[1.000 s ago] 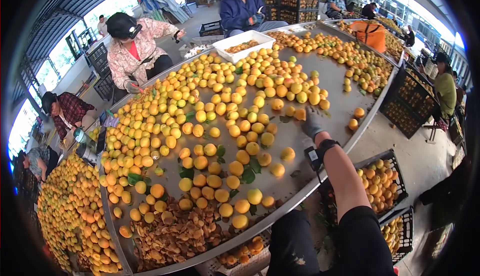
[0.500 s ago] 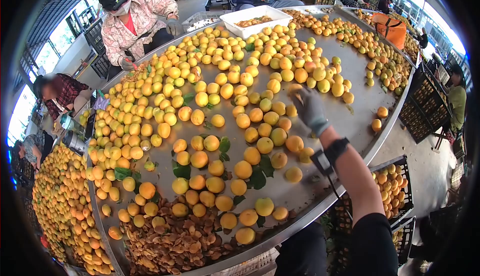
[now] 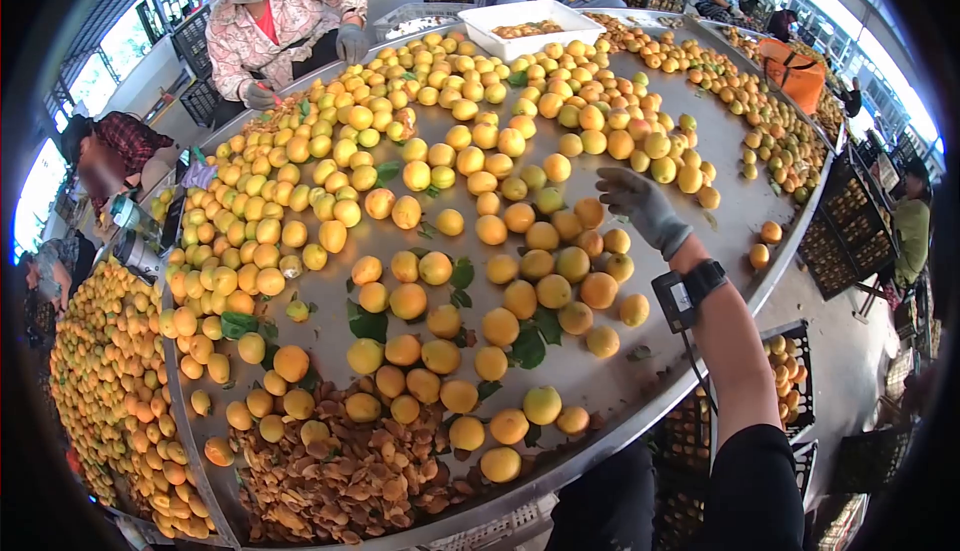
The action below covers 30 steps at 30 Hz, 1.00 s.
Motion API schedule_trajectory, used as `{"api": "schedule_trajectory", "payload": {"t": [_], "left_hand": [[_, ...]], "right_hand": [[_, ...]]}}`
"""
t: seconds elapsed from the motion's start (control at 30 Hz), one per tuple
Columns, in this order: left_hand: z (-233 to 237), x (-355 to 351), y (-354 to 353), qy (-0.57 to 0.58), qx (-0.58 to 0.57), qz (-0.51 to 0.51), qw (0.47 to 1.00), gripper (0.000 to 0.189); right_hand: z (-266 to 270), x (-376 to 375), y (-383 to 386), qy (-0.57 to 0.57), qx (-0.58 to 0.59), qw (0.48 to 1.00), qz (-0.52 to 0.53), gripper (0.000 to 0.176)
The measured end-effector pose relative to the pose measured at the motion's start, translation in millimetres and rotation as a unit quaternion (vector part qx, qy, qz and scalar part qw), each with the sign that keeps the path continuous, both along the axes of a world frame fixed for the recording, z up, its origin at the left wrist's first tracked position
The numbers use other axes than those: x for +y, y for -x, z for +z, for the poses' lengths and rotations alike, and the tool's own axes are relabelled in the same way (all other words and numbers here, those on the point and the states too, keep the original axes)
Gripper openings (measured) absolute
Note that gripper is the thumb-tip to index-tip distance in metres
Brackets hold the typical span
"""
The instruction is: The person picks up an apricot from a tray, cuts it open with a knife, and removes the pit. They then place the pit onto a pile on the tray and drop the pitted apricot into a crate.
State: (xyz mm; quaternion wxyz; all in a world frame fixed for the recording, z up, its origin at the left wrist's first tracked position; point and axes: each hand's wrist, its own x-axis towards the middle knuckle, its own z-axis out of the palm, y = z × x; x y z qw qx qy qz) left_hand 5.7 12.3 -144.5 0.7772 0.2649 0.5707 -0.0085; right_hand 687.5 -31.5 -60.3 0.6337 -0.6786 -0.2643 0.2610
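My right hand [image 3: 645,213], in a grey glove with a dark wrist strap and a small box at the wrist, is above the metal table [image 3: 640,371], right of the middle. Its fingers are spread and point left, with nothing held in them. Orange-yellow fruits [image 3: 541,236] lie just left of and below the fingers, and a larger group [image 3: 620,144] lies beyond them. Dark green leaves [image 3: 527,348] are scattered among the nearer fruits. My left hand does not show.
Brown dried pieces [image 3: 340,471] are heaped at the near edge. A white tray [image 3: 530,29] stands at the far edge, an orange bag [image 3: 793,76] at the far right. Co-workers [image 3: 280,21] sit around the table. Black crates [image 3: 845,213] stand at right.
The right hand has moved a little right and toward me, and its fingers now show clearly. The whole view has shifted slightly.
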Motion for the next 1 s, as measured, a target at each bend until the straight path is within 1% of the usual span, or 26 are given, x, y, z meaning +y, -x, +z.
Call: {"api": "schedule_trajectory", "payload": {"t": [0.03, 0.07, 0.13, 0.17, 0.2, 0.23, 0.27, 0.3, 0.33, 0.37, 0.4, 0.43, 0.47, 0.5, 0.53, 0.6, 0.63, 0.67, 0.73, 0.8, 0.83, 0.87, 0.9, 0.93, 0.97, 1.0], "left_hand": [[4, -2, 0, 0.004, 0.003, 0.003, 1.000, 0.051], [7, -2, -3, 0.004, 0.002, 0.006, 1.000, 0.052], [19, 1, -10, 0.002, -0.003, 0.010, 1.000, 0.053], [23, 7, -14, 0.174, -0.035, 0.132, 0.975, 0.048], [26, 13, -17, 0.339, -0.063, 0.247, 0.905, 0.043], [29, 19, -21, 0.489, -0.089, 0.350, 0.794, 0.038], [32, 24, -22, 0.616, -0.108, 0.437, 0.647, 0.033], [32, 26, -23, 0.714, -0.123, 0.502, 0.472, 0.029], [31, 25, -22, 0.713, -0.127, 0.501, 0.474, 0.029], [30, 23, -20, 0.697, -0.147, 0.480, 0.513, 0.029], [75, 27, -54, 0.678, -0.168, 0.458, 0.550, 0.030], [49, 25, -31, 0.675, -0.173, 0.459, 0.552, 0.030], [35, 24, -18, 0.729, -0.155, 0.484, 0.458, 0.030], [37, 26, -18, 0.775, -0.137, 0.502, 0.359, 0.030], [32, 24, -15, 0.773, -0.142, 0.504, 0.358, 0.030], [20, 22, -11, 0.663, -0.183, 0.443, 0.575, 0.031], [19, 22, -10, 0.663, -0.186, 0.443, 0.574, 0.031], [18, 21, -8, 0.664, -0.196, 0.441, 0.571, 0.031], [19, 21, -10, 0.668, -0.205, 0.434, 0.568, 0.032], [21, 21, -11, 0.713, -0.210, 0.422, 0.519, 0.032], [19, 22, -12, 0.715, -0.210, 0.419, 0.519, 0.032], [15, 23, -12, 0.681, -0.223, 0.397, 0.574, 0.031], [19, 23, -14, 0.641, -0.236, 0.375, 0.626, 0.030], [21, 21, -13, 0.561, -0.297, 0.291, 0.716, 0.029], [36, 24, -23, 0.440, -0.197, 0.261, 0.836, 0.025], [45, 24, -26, 0.303, -0.086, 0.224, 0.922, 0.022]], "right_hand": [[19, -9, 16, -0.026, 0.063, 0.996, -0.063, 0.029], [17, -20, 18, -0.025, 0.058, 0.996, -0.066, 0.029], [8, -43, 23, 0.064, -0.156, 0.982, -0.084, 0.024], [4, -52, 30, 0.141, -0.280, 0.946, -0.077, 0.023], [16, -53, 46, 0.210, -0.334, 0.915, -0.085, 0.023], [27, -49, 55, 0.250, -0.372, 0.890, -0.080, 0.027], [33, -48, 62, 0.289, -0.407, 0.863, -0.076, 0.032], [30, -45, 56, 0.286, -0.409, 0.863, -0.079, 0.032], [21, -37, 43, 0.267, -0.426, 0.861, -0.075, 0.037], [10, -31, 34, 0.248, -0.440, 0.860, -0.070, 0.041], [5, -21, 33, 0.243, -0.440, 0.861, -0.070, 0.041], [1, -7, 33, 0.313, -0.382, 0.868, -0.047, 0.047], [-7, 3, 30, 0.382, -0.320, 0.867, -0.023, 0.053], [-5, 14, 38, 0.430, -0.351, 0.832, 0.003, 0.059], [-1, 17, 45, 0.426, -0.354, 0.833, 0.006, 0.059], [13, 22, 64, 0.464, -0.362, 0.808, -0.025, 0.062], [5, 17, 65, 0.398, -0.387, 0.829, -0.069, 0.062], [5, 12, 70, 0.397, -0.389, 0.828, -0.068, 0.062], [16, -1, 84, 0.159, -0.412, 0.882, -0.166, 0.059], [40, -15, 116, 0.104, -0.388, 0.903, -0.153, 0.057], [56, -20, 141, -0.005, -0.252, 0.965, -0.077, 0.055], [61, -25, 162, -0.115, -0.103, 0.988, 0.005, 0.053], [57, -31, 178, -0.141, -0.026, 0.989, 0.024, 0.051], [51, -37, 196, -0.165, 0.054, 0.984, 0.044, 0.049], [65, -44, 229, -0.183, 0.167, 0.966, 0.070, 0.049], [73, -51, 253, -0.141, 0.225, 0.956, 0.127, 0.062]]}}
